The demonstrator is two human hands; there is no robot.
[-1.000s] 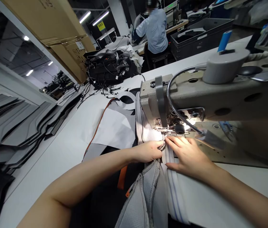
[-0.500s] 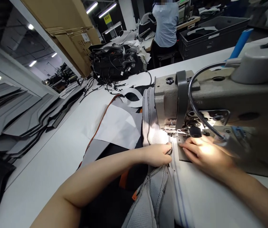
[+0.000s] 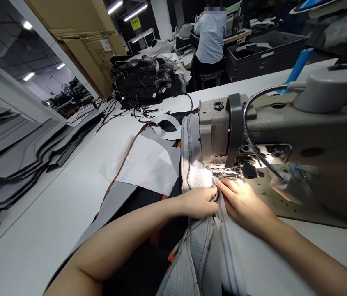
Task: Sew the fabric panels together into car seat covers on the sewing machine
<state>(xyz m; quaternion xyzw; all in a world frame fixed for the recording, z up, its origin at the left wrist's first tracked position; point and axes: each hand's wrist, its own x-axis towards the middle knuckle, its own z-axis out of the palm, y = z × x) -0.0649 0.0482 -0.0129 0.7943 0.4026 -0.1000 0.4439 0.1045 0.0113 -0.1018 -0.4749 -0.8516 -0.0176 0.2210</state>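
Grey fabric [image 3: 198,250] at sewing machine [image 3: 216,127] | white table [image 3: 37,230] | busy workshop

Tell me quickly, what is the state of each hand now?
Left hand: closed, pinching the grey fabric.
Right hand: open, fingers pressed flat on the white strip.

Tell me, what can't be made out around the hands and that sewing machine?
Head view:
- Needle: lost in lamp glare under the sewing machine head.
- Left hand fingertips: buried in the grey fabric fold.
- Fabric's near end: cut off by the bottom edge.
- Cardboard box label: too small to read.
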